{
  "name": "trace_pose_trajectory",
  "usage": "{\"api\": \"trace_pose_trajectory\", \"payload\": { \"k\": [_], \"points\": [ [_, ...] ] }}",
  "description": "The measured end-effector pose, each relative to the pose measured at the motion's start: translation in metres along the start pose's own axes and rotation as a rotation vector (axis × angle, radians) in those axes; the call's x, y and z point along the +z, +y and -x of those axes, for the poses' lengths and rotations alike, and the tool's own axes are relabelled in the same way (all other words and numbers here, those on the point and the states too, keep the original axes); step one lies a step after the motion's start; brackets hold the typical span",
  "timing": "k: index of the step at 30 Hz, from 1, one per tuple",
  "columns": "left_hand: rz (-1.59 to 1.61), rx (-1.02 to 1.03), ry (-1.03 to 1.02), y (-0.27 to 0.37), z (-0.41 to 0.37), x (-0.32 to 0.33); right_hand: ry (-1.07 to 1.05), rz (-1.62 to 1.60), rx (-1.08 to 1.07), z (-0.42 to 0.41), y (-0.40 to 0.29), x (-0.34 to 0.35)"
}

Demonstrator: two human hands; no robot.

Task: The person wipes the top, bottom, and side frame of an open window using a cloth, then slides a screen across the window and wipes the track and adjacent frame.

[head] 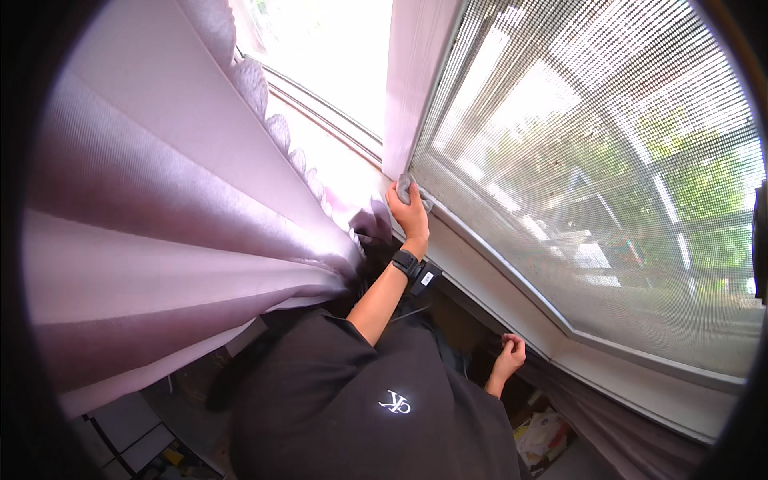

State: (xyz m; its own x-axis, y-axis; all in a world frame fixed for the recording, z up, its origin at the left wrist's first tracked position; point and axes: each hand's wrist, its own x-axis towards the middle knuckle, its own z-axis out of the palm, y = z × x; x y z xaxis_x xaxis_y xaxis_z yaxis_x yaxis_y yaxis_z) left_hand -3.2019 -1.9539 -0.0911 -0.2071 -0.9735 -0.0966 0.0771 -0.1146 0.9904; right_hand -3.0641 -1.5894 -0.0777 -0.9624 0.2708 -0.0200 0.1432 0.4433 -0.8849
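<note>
My left hand (408, 211) is closed on a grey cloth (404, 185). It presses the cloth at the lower corner of the window, where the white upright frame post (414, 84) meets the bottom frame. A black strap with a small device (414, 270) is around my left wrist. To the right of that hand is a framed mesh insect screen (540, 228), with greenery blurred behind it. My right hand (510, 358) is lower, beside the inner edge of the white window sill (492, 282). Its fingers are curled, and nothing shows in them.
A lilac curtain (180, 228) with a scalloped edge fills the left side, gathered near my left arm. Dark fabric (612, 414) hangs below the sill at right. Papers or packets (543, 438) lie low at right; a panelled surface (129, 426) stands at lower left.
</note>
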Motion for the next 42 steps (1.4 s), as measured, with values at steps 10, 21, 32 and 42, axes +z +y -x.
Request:
{"api": "trace_pose_trajectory", "payload": {
  "k": [10,21,32,42],
  "points": [
    [0.115,-0.057,0.113,-0.027,-0.046,-0.006,0.023,0.078,-0.056,0.001,-0.009,-0.005],
    [0.035,1.003,0.029,0.26,-0.065,0.031,0.118,0.259,-0.219,-0.027,-0.021,-0.005],
    [-0.007,1.294,0.039,0.312,-0.047,0.04,1.089,0.217,-0.41,-0.161,-0.086,-0.135],
    [-0.158,1.192,-0.056,0.253,-0.072,0.016,1.004,0.023,-0.481,-0.163,-0.084,-0.159]
  ]
}}
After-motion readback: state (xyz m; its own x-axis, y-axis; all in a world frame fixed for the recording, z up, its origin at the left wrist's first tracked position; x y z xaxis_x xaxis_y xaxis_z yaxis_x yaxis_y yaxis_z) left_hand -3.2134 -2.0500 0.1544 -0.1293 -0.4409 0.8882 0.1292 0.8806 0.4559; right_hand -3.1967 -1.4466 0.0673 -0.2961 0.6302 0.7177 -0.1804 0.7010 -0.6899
